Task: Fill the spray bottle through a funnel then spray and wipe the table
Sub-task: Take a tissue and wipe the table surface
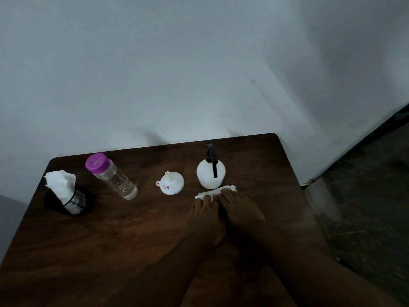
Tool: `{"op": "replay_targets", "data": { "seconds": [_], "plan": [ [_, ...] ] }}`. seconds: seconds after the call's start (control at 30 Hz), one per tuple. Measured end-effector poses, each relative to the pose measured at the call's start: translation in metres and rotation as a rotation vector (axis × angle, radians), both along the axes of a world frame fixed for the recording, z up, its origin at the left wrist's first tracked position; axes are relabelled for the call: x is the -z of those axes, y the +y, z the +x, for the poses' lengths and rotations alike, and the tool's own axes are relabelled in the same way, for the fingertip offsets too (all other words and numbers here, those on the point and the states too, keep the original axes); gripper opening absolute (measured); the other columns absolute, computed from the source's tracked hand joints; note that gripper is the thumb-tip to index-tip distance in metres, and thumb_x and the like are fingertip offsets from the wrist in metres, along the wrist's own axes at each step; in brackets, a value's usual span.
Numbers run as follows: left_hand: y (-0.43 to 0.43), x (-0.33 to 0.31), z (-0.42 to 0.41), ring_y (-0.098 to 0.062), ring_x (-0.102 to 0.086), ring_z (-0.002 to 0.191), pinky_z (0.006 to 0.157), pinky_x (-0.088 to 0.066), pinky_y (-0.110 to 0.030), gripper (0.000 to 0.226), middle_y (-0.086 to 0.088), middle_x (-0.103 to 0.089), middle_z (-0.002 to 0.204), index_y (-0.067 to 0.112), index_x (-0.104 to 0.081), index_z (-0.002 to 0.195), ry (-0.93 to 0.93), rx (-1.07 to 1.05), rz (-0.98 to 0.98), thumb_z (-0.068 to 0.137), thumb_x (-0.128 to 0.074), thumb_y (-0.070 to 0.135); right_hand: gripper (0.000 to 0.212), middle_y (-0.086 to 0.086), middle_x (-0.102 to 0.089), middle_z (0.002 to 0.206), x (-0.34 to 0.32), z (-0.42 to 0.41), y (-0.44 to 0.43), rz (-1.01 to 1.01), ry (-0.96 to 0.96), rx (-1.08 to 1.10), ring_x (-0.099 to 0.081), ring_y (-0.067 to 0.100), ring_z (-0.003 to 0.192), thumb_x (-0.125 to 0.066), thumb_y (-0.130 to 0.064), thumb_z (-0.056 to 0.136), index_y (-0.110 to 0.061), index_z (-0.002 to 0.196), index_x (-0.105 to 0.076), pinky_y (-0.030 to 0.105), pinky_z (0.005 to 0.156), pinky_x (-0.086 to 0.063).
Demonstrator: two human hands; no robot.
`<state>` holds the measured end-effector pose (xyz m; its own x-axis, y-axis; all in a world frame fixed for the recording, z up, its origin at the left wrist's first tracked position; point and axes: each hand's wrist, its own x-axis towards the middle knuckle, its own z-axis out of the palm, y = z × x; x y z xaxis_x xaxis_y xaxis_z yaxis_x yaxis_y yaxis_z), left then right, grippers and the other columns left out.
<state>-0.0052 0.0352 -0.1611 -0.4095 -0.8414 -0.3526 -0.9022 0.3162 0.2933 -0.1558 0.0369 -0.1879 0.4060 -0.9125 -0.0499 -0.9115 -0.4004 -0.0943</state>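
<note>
A white spray bottle with a black trigger head stands upright at the back right of the dark wooden table. Just in front of it lies a folded white tissue. My left hand and my right hand lie side by side with straight fingers pressing flat on the tissue. A white funnel rests upside down, spout up, left of the spray bottle. Further left stands a clear water bottle with a purple cap.
A black mesh cup stuffed with white tissues stands at the table's left. A pale wall runs behind the table. The table's right edge drops to a dark floor.
</note>
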Motion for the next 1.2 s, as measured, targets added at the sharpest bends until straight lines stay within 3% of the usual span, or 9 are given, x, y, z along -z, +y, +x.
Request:
{"op": "replay_targets", "data": {
  "seconds": [0.1, 0.2, 0.37, 0.47, 0.53, 0.73, 0.97, 1.07, 1.2],
  "plan": [
    [-0.005, 0.003, -0.018, -0.036, -0.013, 0.149, 0.123, -0.015, -0.048, 0.074, -0.011, -0.014, 0.163, 0.020, -0.014, 0.157, -0.004, 0.017, 0.007, 0.096, -0.043, 0.050, 0.041, 0.013, -0.073, 0.108, 0.002, -0.020, 0.000, -0.002, 0.020, 0.034, -0.073, 0.024, 0.098, -0.063, -0.033, 0.076, -0.007, 0.105, -0.075, 0.038, 0.081, -0.058],
    [-0.010, 0.005, -0.038, -0.033, -0.024, 0.144, 0.119, -0.022, -0.045, 0.068, -0.008, -0.023, 0.158, 0.020, -0.022, 0.155, 0.017, 0.042, -0.018, 0.095, -0.043, 0.048, 0.048, 0.015, -0.074, 0.105, -0.001, -0.041, 0.002, 0.070, 0.086, 0.053, -0.073, 0.026, 0.095, -0.046, -0.032, 0.075, -0.006, 0.102, -0.076, 0.039, 0.088, -0.055],
    [-0.013, 0.006, -0.066, -0.034, -0.026, 0.142, 0.118, -0.022, -0.045, 0.066, -0.009, -0.027, 0.156, 0.018, -0.024, 0.154, -0.015, 0.149, -0.063, 0.096, -0.041, 0.045, 0.049, 0.023, -0.069, 0.114, -0.007, -0.068, 0.015, -0.024, 0.187, 0.182, -0.063, 0.035, 0.112, -0.035, -0.030, 0.095, 0.003, 0.119, -0.060, 0.030, 0.119, 0.002],
    [-0.009, 0.008, -0.074, -0.036, -0.022, 0.145, 0.120, -0.021, -0.048, 0.066, -0.011, -0.024, 0.159, 0.018, -0.023, 0.155, -0.032, 0.210, -0.051, 0.098, -0.039, 0.046, 0.065, 0.031, -0.038, 0.148, -0.010, -0.070, 0.015, 0.145, 0.225, 0.152, -0.034, 0.040, 0.141, -0.061, -0.020, 0.094, 0.010, 0.144, -0.031, 0.036, 0.120, -0.016],
    [-0.006, 0.009, -0.071, -0.036, -0.018, 0.147, 0.121, -0.018, -0.049, 0.067, -0.012, -0.020, 0.161, 0.018, -0.020, 0.156, -0.048, 0.252, -0.036, 0.098, -0.041, 0.046, 0.093, 0.036, -0.058, 0.124, -0.015, -0.063, 0.019, 0.210, 0.116, 0.306, -0.062, 0.041, 0.115, -0.095, -0.023, 0.056, 0.016, 0.127, -0.049, 0.038, 0.096, -0.051],
    [0.002, 0.012, -0.048, -0.034, -0.011, 0.151, 0.123, -0.009, -0.047, 0.078, -0.012, -0.013, 0.164, 0.019, -0.011, 0.158, -0.059, 0.378, -0.051, 0.096, -0.047, 0.051, 0.087, 0.024, -0.071, 0.104, 0.004, -0.039, 0.060, 0.236, -0.018, 0.322, -0.072, 0.037, 0.093, -0.098, -0.035, 0.033, 0.003, 0.106, -0.071, 0.047, 0.078, -0.058],
    [0.009, 0.009, -0.007, -0.028, -0.004, 0.153, 0.122, 0.003, -0.044, 0.073, -0.008, -0.009, 0.165, 0.020, -0.013, 0.158, -0.038, 0.408, -0.054, 0.098, -0.046, 0.047, 0.074, 0.026, -0.071, 0.091, 0.017, 0.001, 0.065, 0.139, 0.097, 0.215, -0.072, 0.034, 0.080, -0.095, -0.026, 0.045, 0.005, 0.105, -0.063, 0.046, 0.074, -0.061],
    [0.005, 0.008, 0.013, -0.028, 0.000, 0.153, 0.121, 0.006, -0.043, 0.073, -0.008, -0.005, 0.166, 0.022, -0.010, 0.158, -0.060, 0.415, -0.037, 0.098, -0.045, 0.047, 0.055, 0.026, -0.055, 0.129, 0.008, 0.025, 0.064, 0.166, 0.177, 0.251, -0.055, 0.038, 0.116, -0.054, -0.032, 0.090, 0.002, 0.133, -0.050, 0.050, 0.104, -0.041],
    [0.002, 0.009, 0.047, -0.027, 0.003, 0.153, 0.123, 0.006, -0.045, 0.075, -0.008, -0.002, 0.166, 0.022, -0.009, 0.158, -0.055, 0.390, 0.003, 0.097, -0.047, 0.046, 0.054, 0.022, -0.047, 0.139, 0.002, 0.061, 0.061, 0.168, 0.222, 0.256, -0.046, 0.040, 0.124, -0.046, -0.029, 0.096, -0.003, 0.143, -0.040, 0.058, 0.106, -0.036]
  ]
}}
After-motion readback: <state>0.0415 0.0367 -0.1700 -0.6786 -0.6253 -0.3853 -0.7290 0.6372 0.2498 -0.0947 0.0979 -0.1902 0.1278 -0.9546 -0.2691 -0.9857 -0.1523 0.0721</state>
